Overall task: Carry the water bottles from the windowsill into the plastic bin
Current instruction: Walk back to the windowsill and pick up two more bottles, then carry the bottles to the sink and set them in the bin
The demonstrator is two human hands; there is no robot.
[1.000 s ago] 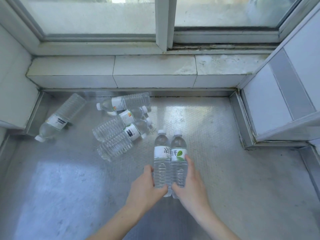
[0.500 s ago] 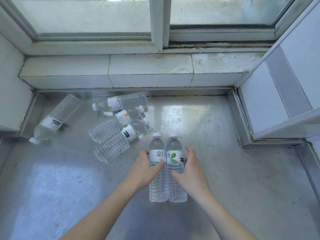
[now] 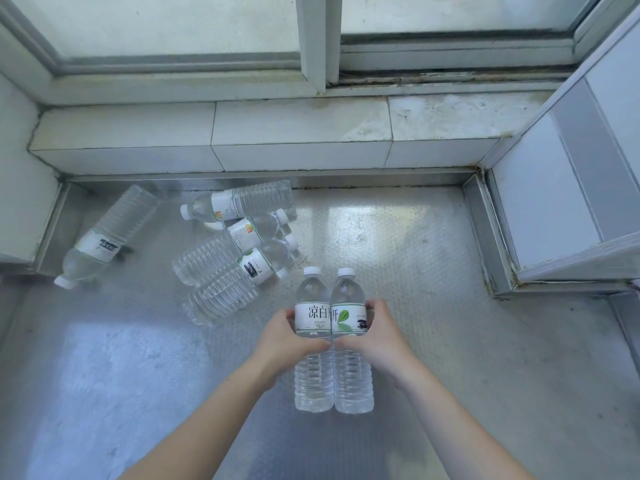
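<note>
Far left of the grip, well apart from it: lone bottle (image 3: pixel 104 237) lying flat on the metal sill (image 3: pixel 450 306), long axis diagonal, white cap toward the near left, base toward the far right. Clear ribbed plastic, white label band.

Nearer, up and left of the grip: cluster of three lying bottles (image 3: pixel 235 251). The farthest one runs nearly crosswise, cap to the left. The two in front of it lie side by side on a diagonal, caps toward the far right, ribbed bases toward the near left. The closest of them ends just beside the held pair.

Left hand (image 3: pixel 287 344): fingers wrapped around the outer side of the left held bottle (image 3: pixel 313 341) at label height, thumb across the front, pinching it.

Left held bottle and right held bottle (image 3: pixel 349 341): side by side, touching along their length, caps pointing away from the person, bases toward the camera. Clear ribbed bodies, white caps, white labels; the left label carries dark characters, the right a green leaf.

Right hand (image 3: pixel 377 341): closed on the outer side of the right held bottle, thumb meeting the left thumb at the seam between the two.

Sill surface is dimpled sheet metal, bright with glare. Beyond it a pale tiled ledge (image 3: pixel 298 133) and the window frame (image 3: pixel 315 43).
</note>
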